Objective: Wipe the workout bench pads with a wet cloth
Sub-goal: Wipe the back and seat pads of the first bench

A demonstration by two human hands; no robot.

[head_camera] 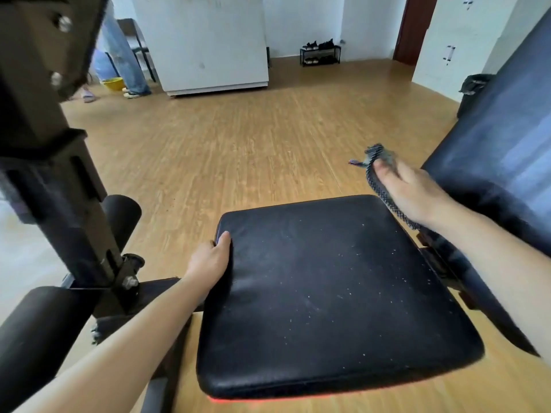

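Your left hand (210, 260) grips the far-left edge of the black seat pad (337, 296) of the bench, thumb lying on top and fingers curled down over the side. Your right hand (414, 192) is closed around a dark, patterned cloth (376, 177), bunched at the fingertips with one strand trailing back under the palm; it hovers above the far-right corner of the seat pad, and whether the trailing strand touches the pad cannot be told. The seat pad's surface carries scattered pale specks, densest toward its right half. To the right rises the tilted black back pad (492, 162), its lower end just beside your right wrist. At left stands the bench's dark metal post (59, 186), with two black foam rollers (122, 213) beside it. Wooden floor (238, 144) lies beyond.
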